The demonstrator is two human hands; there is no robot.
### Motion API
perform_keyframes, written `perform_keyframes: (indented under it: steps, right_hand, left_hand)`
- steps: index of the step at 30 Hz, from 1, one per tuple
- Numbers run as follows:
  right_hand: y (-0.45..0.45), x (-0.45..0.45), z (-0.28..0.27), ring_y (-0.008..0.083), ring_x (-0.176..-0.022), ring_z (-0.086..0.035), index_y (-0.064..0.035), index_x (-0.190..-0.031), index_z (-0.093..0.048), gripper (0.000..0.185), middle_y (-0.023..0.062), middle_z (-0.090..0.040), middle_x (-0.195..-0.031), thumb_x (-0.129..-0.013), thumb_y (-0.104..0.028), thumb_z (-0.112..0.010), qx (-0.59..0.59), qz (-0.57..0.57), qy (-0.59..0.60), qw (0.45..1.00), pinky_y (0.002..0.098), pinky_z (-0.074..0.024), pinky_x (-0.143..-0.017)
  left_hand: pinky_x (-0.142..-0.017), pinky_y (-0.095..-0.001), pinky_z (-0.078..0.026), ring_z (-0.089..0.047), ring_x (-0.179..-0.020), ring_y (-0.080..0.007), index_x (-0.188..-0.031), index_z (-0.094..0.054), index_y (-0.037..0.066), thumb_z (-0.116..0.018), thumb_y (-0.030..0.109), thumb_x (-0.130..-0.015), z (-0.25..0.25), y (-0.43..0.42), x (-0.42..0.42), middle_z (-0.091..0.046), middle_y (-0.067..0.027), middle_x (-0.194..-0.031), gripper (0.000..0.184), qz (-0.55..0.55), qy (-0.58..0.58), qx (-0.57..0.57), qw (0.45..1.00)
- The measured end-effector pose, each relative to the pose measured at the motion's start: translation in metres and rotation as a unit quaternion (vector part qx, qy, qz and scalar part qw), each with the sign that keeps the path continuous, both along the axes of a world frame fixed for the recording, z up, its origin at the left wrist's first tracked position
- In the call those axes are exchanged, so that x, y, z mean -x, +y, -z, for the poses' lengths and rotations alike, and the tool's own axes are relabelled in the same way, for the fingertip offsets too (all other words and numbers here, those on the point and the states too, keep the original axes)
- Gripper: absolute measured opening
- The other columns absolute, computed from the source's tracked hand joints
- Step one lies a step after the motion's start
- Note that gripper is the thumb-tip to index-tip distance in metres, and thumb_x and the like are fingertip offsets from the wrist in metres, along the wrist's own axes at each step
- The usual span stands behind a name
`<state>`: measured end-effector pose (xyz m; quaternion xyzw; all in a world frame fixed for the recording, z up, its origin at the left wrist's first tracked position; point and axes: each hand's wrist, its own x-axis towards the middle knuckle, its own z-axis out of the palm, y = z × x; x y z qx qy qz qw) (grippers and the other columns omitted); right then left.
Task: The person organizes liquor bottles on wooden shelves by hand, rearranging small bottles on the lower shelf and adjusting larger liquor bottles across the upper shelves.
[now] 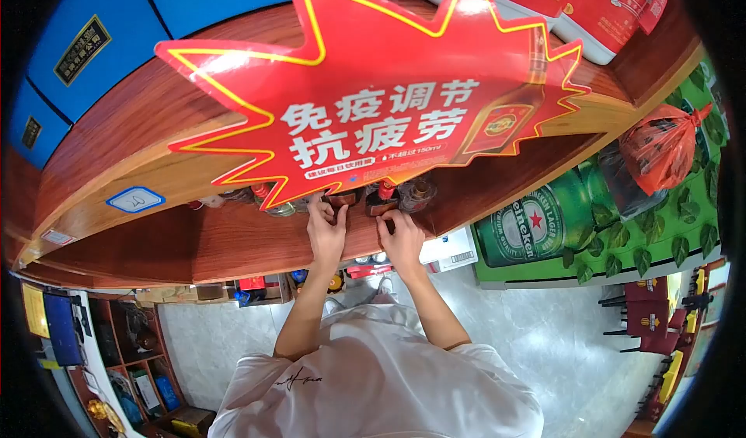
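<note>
A wooden shelf [272,244] runs across the view, with a red star-shaped sign [373,88] hanging over its front. Under the sign's lower edge my left hand [326,230] reaches in beside a dark bottle [342,198], fingers bent; its fingertips are partly hidden. To its right my right hand [401,240] is at the base of a dark bottle with a red cap [382,197], thumb and fingers curled close together. A clear glass bottle [417,194] stands just right of that one. Another clear bottle [281,207] is left of my left hand.
Blue boxes [93,41] sit on the upper shelf at the left, red and white packages [598,10] at the upper right. An orange plastic bag [660,150] lies near a green Heineken display [536,220] on the right. Below are a tiled floor [528,314] and a shelving unit [132,345].
</note>
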<state>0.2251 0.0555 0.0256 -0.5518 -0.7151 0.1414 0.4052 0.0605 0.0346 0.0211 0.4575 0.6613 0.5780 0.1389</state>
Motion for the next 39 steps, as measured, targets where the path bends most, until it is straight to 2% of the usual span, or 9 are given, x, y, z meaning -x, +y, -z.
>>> perform_keyframes:
  steps: [14,25,28,31,34,37,39]
  right_hand:
    - [0.0,0.003,0.001,0.0394,-0.071,-0.068,-0.0125,-0.092,-0.067,0.013,0.0106,-0.071,-0.088,-0.093,-0.025,-0.07,0.01,0.012,-0.015,1.0,0.0502,-0.0525,-0.061]
    - [0.002,0.0,0.005,0.0364,-0.07,-0.068,-0.0128,-0.091,-0.067,0.014,0.0084,-0.071,-0.087,-0.092,-0.026,-0.072,-0.009,0.002,-0.03,0.999,0.0475,-0.0523,-0.059]
    - [0.003,-0.001,0.007,0.0352,-0.071,-0.069,-0.0131,-0.09,-0.067,0.014,0.0078,-0.071,-0.088,-0.091,-0.026,-0.072,-0.015,-0.004,-0.031,0.999,0.0467,-0.0526,-0.06]
    - [0.004,-0.002,0.009,0.0344,-0.072,-0.069,-0.0132,-0.09,-0.067,0.013,0.0073,-0.071,-0.089,-0.091,-0.025,-0.073,-0.024,-0.01,-0.026,0.999,0.0461,-0.0529,-0.061]
    - [0.004,-0.002,0.01,0.0343,-0.072,-0.069,-0.0132,-0.09,-0.067,0.013,0.0072,-0.071,-0.088,-0.09,-0.024,-0.073,-0.027,-0.016,-0.025,0.999,0.0458,-0.0529,-0.061]
    - [0.005,-0.004,0.009,0.0345,-0.072,-0.068,-0.0131,-0.089,-0.067,0.013,0.0072,-0.07,-0.086,-0.09,-0.024,-0.074,-0.028,-0.028,-0.031,0.999,0.0455,-0.053,-0.061]
    - [0.004,-0.005,0.009,0.0346,-0.072,-0.068,-0.0131,-0.089,-0.067,0.012,0.0073,-0.069,-0.085,-0.09,-0.023,-0.074,-0.029,-0.033,-0.033,0.998,0.0454,-0.053,-0.061]
  left_hand:
    - [-0.064,-0.0282,-0.046,-0.05,-0.068,-0.0137,-0.143,-0.044,0.002,-0.079,0.008,-0.09,-0.002,0.0,0.0,-0.052,-0.0041,-0.077,0.064,0.011,-0.009,0.013,1.0]
    - [-0.063,-0.0311,-0.048,-0.052,-0.066,-0.0169,-0.146,-0.041,0.0,-0.078,0.011,-0.091,0.004,0.004,0.001,-0.056,-0.0071,-0.078,0.066,0.0,0.018,0.011,1.0]
    - [-0.062,-0.0321,-0.049,-0.054,-0.064,-0.0175,-0.147,-0.039,-0.001,-0.077,0.013,-0.092,-0.003,0.002,-0.001,-0.058,-0.0078,-0.078,0.069,0.005,0.018,0.043,0.999]
    - [-0.058,-0.0359,-0.049,-0.058,-0.059,-0.0239,-0.131,-0.049,-0.002,-0.076,0.012,-0.092,-0.012,0.003,-0.003,-0.057,-0.0098,-0.072,0.049,0.002,0.033,0.031,0.999]
    - [-0.06,-0.0364,-0.051,-0.06,-0.061,-0.0255,-0.145,-0.043,-0.001,-0.075,0.013,-0.093,-0.006,0.006,-0.001,-0.059,-0.0109,-0.072,0.063,0.001,0.041,0.039,0.998]
    - [-0.061,-0.0393,-0.051,-0.06,-0.063,-0.0281,-0.149,-0.04,0.002,-0.073,0.014,-0.094,-0.001,0.005,-0.001,-0.06,-0.0124,-0.072,0.066,-0.003,0.028,0.039,0.999]
    - [-0.062,-0.0423,-0.051,-0.06,-0.064,-0.0313,-0.148,-0.042,0.003,-0.071,0.013,-0.096,-0.001,0.004,-0.001,-0.059,-0.0141,-0.073,0.061,-0.014,0.029,0.042,0.999]
